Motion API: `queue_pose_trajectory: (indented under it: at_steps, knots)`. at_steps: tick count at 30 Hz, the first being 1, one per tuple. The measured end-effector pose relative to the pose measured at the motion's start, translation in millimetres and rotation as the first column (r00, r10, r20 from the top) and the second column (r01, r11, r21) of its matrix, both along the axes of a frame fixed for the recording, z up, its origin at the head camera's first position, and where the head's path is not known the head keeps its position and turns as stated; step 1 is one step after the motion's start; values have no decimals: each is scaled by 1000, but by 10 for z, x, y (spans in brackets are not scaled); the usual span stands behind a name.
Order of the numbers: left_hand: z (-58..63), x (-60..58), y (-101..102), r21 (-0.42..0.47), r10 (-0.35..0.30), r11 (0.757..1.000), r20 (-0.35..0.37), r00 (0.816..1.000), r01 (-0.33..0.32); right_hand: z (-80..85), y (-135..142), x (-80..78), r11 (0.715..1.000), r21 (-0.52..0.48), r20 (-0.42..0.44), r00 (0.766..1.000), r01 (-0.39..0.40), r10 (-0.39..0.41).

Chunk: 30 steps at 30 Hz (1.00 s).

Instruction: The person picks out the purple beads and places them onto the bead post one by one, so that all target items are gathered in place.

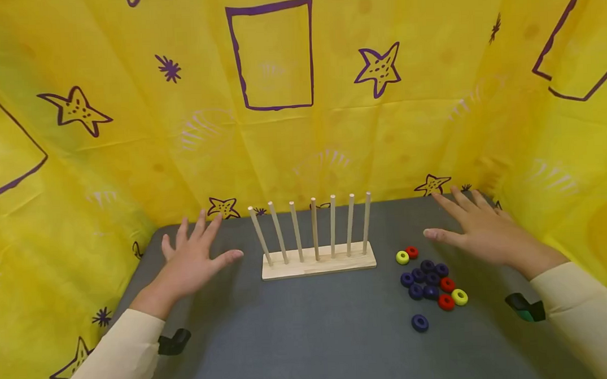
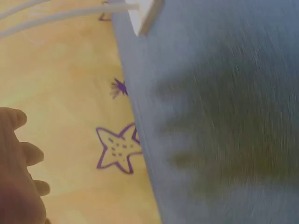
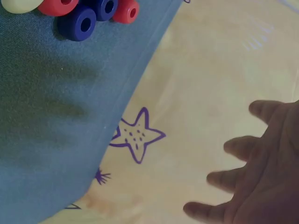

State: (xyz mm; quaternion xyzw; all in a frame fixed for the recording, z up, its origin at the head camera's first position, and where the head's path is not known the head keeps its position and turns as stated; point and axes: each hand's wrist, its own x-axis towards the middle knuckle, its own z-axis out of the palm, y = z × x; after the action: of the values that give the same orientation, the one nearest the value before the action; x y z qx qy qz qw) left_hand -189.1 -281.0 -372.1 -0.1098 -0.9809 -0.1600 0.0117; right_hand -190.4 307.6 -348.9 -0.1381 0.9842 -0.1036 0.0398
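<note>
A pale wooden stand (image 1: 319, 269) holds seven slim round dowels (image 1: 315, 228) near smooth red, yellow and navy rings (image 1: 431, 293), left hand (image 1: 191, 262) and right hand (image 1: 483, 232) released, fingers spread.

Small draped booth (image 1: 464, 131), kind of building unclear; yellow star-patterned cloth (image 1: 276, 145) behind and beside a grey tabletop (image 1: 300, 336)

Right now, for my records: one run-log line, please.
left hand: empty; right hand: empty; wooden peg rack: bare; blue, red, yellow rings: loose, right of rack
</note>
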Motion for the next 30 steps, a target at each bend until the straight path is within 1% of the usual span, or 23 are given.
queue_pose_trajectory:
  at_steps: [3,5,7,8,9,10,11,12,14,15,17,18,19,21,23,24,25,27,30]
  knots:
    - [13,-8,10,111,-16,994,22,1000,14,-23,39,0,998,-64,0,1000,-26,26]
    - [15,-16,12,178,-33,984,20,999,28,-38,72,6,990,-136,0,999,-49,49]
    - [13,-21,9,254,-55,966,9,998,51,-53,109,13,968,-238,-8,996,-85,86]
    - [8,-25,6,299,-68,952,1,998,65,-61,124,14,950,-295,-15,994,-104,104]
    - [3,-34,4,358,-87,930,-14,996,86,-74,138,13,928,-349,-32,992,-129,126]
    - [-8,-46,2,417,-106,902,-28,994,108,-87,150,12,903,-401,-51,988,-155,147]
    - [-18,-52,0,477,-121,870,-42,992,126,-102,160,12,877,-447,-66,984,-176,163]
    - [-33,-61,-2,537,-133,831,-60,989,144,-123,169,10,852,-486,-80,981,-193,176]
    - [-68,-83,-3,652,-149,739,-90,985,171,-169,179,17,812,-547,-97,979,-204,181]
    - [-90,-94,-2,705,-155,686,-101,983,180,-196,184,24,800,-567,-97,980,-199,175]
    - [-141,-111,4,791,-150,585,-110,983,177,-262,190,41,771,-608,-96,982,-188,163]
    - [-170,-123,11,829,-150,531,-115,982,178,-299,192,50,752,-632,-98,982,-186,160]
    - [-198,-134,22,858,-151,483,-115,982,175,-338,193,60,732,-656,-105,982,-187,157]
    - [-260,-157,53,901,-149,402,-115,982,166,-420,197,74,687,-698,-125,980,-199,157]
    - [-323,-175,90,927,-141,344,-109,984,152,-500,195,87,642,-738,-146,977,-210,153]
    - [-355,-179,112,935,-136,324,-104,985,144,-538,196,93,620,-756,-151,977,-211,149]
    - [-392,-183,138,943,-128,306,-98,987,134,-578,197,97,605,-769,-152,978,-207,142]
    - [-471,-185,197,957,-113,267,-84,990,112,-656,207,104,586,-788,-140,982,-189,129]
    - [-600,-176,304,968,-87,234,-69,994,87,-790,236,112,573,-807,-104,989,-145,104]
